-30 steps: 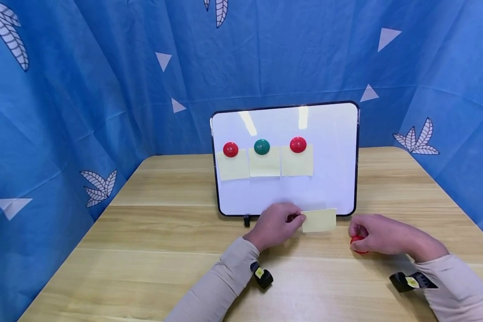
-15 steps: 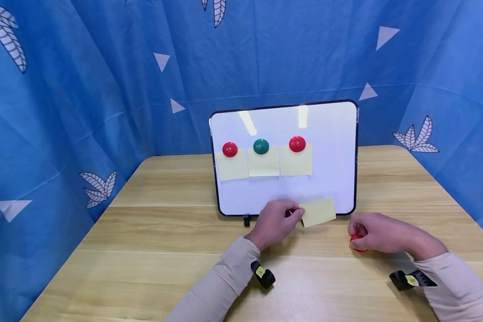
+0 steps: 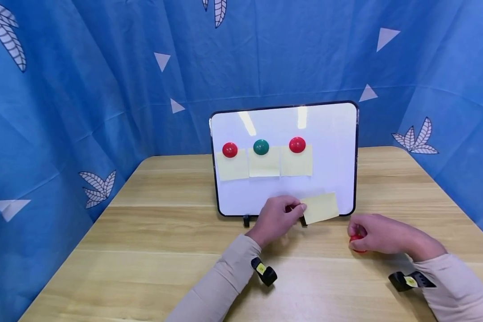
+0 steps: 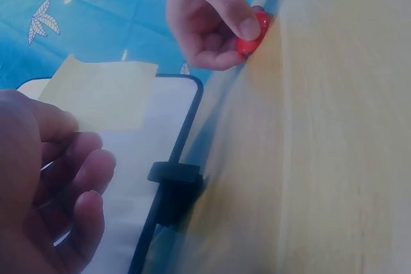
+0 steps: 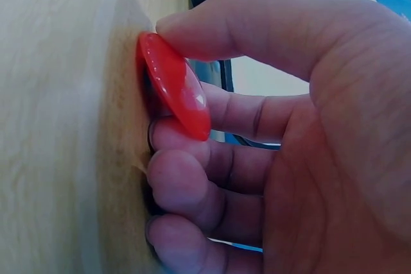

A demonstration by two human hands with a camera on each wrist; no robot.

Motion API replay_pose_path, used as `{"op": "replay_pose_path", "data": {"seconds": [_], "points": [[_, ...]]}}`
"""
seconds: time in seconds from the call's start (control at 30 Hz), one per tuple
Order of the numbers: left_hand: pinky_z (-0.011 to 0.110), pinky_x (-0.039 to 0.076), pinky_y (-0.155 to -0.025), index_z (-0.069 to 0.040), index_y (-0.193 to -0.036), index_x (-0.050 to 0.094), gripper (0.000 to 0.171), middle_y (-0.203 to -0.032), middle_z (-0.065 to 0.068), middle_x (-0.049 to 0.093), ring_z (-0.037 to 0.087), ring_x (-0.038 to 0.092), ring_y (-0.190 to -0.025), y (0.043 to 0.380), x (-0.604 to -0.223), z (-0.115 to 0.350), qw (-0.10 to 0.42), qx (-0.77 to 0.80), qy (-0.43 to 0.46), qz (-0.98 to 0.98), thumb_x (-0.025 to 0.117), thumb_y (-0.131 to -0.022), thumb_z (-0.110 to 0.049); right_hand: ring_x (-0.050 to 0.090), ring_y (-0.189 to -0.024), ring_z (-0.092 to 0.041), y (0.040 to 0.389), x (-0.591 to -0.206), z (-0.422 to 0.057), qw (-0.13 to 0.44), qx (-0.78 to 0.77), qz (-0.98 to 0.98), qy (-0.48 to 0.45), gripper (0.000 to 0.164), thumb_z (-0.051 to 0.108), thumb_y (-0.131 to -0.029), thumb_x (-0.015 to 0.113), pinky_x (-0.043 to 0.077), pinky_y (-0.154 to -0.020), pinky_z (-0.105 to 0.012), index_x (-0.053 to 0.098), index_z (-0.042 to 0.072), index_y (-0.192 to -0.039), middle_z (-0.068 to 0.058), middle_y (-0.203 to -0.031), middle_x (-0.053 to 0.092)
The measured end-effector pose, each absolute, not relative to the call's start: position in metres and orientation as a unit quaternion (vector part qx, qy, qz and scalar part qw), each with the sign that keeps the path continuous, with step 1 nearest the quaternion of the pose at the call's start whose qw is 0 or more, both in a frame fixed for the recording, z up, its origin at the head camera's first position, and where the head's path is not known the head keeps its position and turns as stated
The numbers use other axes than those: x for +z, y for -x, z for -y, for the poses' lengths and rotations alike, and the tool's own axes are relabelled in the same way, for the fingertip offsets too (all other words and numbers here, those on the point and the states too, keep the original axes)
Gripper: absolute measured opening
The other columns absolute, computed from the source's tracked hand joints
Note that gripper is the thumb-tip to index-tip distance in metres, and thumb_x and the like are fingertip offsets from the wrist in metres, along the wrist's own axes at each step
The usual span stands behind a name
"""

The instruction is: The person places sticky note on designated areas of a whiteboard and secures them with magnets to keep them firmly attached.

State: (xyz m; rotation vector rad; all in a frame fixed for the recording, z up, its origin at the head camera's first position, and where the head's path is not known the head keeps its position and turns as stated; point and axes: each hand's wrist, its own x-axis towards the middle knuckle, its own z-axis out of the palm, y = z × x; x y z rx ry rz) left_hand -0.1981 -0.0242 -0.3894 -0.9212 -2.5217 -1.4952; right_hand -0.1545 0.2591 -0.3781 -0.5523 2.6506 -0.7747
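Note:
My left hand (image 3: pixel 277 219) pinches a pale yellow sticky note (image 3: pixel 321 208) by its left edge, in front of the lower right part of the whiteboard (image 3: pixel 335 161). In the left wrist view the note (image 4: pixel 106 94) overlaps the board. To the right, my right hand (image 3: pixel 380 233) grips a round red magnet (image 3: pixel 358 243) low at the tabletop. The right wrist view shows the magnet (image 5: pixel 176 85) tilted between thumb and fingers, one edge down near the wood. Three notes hang in a row on the board, under a red magnet (image 3: pixel 230 150), a green magnet (image 3: pixel 261 146) and another red magnet (image 3: pixel 297 144).
The whiteboard stands upright on small black feet (image 3: pixel 246 221) toward the back of the wooden table (image 3: pixel 145 250). A blue curtain (image 3: pixel 233 62) with leaf and triangle prints surrounds the table at the back and sides. Each wrist wears a black strap device (image 3: pixel 265 272).
My left hand has risen slightly, lifting the sticky note up over the board's bottom edge and tilting it. A black board foot now shows beneath the note. The right hand stays with its magnet.

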Motion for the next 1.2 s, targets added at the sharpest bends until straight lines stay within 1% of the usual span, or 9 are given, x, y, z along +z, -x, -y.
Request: {"op": "replay_pose_path", "data": {"seconds": [0.1,0.23,0.4,0.5,0.67,0.83,1.07,1.2], "points": [[0.021,0.045,-0.062,-0.015,-0.080,0.070,0.023,-0.068,-0.009,0.058,0.007,0.053,-0.066,0.200,-0.389,0.021,0.035,-0.482,0.299,0.823,0.063,-0.099,-0.024,0.048,-0.069,-0.014,0.155,-0.378,-0.260,0.162,-0.276,-0.927,0.193,0.029,0.027,-0.084,0.080,0.039,-0.060,-0.027,0.057,0.013,-0.092,0.002,-0.078,0.052],[0.021,0.044,-0.063,-0.018,-0.082,0.069,0.018,-0.072,-0.010,0.057,0.007,0.052,-0.070,0.202,-0.388,0.016,0.051,-0.465,0.298,0.832,0.064,-0.099,-0.024,0.049,-0.070,-0.016,0.155,-0.378,-0.262,0.164,-0.278,-0.928,0.185,0.029,0.026,-0.084,0.080,0.039,-0.060,-0.028,0.057,0.012,-0.091,0.001,-0.078,0.051],[0.021,0.044,-0.065,-0.018,-0.083,0.067,0.018,-0.076,-0.009,0.056,0.007,0.051,-0.073,0.203,-0.383,0.010,0.066,-0.440,0.293,0.846,0.063,-0.100,-0.024,0.048,-0.070,-0.016,0.154,-0.377,-0.264,0.158,-0.272,-0.932,0.180,0.029,0.027,-0.084,0.080,0.038,-0.060,-0.028,0.057,0.013,-0.091,0.001,-0.078,0.051],[0.021,0.042,-0.065,-0.019,-0.080,0.063,0.022,-0.074,-0.009,0.054,0.008,0.050,-0.072,0.205,-0.381,0.009,0.066,-0.420,0.297,0.855,0.059,-0.101,-0.025,0.049,-0.070,-0.017,0.154,-0.377,-0.262,0.161,-0.273,-0.932,0.174,0.028,0.027,-0.084,0.080,0.038,-0.060,-0.028,0.057,0.013,-0.091,0.001,-0.078,0.051],[0.021,0.036,-0.059,-0.019,-0.075,0.055,0.028,-0.066,-0.008,0.048,0.008,0.046,-0.065,0.209,-0.379,0.004,0.083,-0.394,0.308,0.862,0.056,-0.102,-0.025,0.049,-0.070,-0.017,0.154,-0.378,-0.259,0.163,-0.274,-0.932,0.171,0.028,0.026,-0.083,0.081,0.038,-0.061,-0.028,0.057,0.013,-0.090,0.000,-0.077,0.051],[0.019,0.036,-0.057,-0.018,-0.078,0.060,0.025,-0.064,-0.008,0.049,0.006,0.046,-0.063,0.211,-0.379,-0.003,0.099,-0.394,0.310,0.859,0.057,-0.102,-0.024,0.049,-0.071,-0.017,0.155,-0.378,-0.256,0.160,-0.270,-0.934,0.173,0.028,0.027,-0.083,0.080,0.039,-0.062,-0.029,0.057,0.014,-0.092,0.001,-0.078,0.052],[0.018,0.041,-0.063,-0.016,-0.089,0.072,0.018,-0.071,-0.010,0.056,0.006,0.050,-0.070,0.216,-0.376,-0.012,0.115,-0.400,0.303,0.857,0.062,-0.100,-0.025,0.050,-0.073,-0.018,0.156,-0.376,-0.255,0.163,-0.267,-0.936,0.159,0.029,0.028,-0.083,0.081,0.040,-0.063,-0.031,0.059,0.014,-0.095,0.000,-0.080,0.053],[0.018,0.041,-0.062,-0.016,-0.086,0.071,0.019,-0.071,-0.010,0.055,0.006,0.051,-0.070,0.218,-0.377,-0.015,0.116,-0.402,0.293,0.860,0.063,-0.100,-0.025,0.051,-0.073,-0.019,0.156,-0.378,-0.256,0.168,-0.270,-0.935,0.157,0.029,0.028,-0.083,0.081,0.041,-0.063,-0.031,0.059,0.013,-0.095,-0.001,-0.080,0.054]]}}
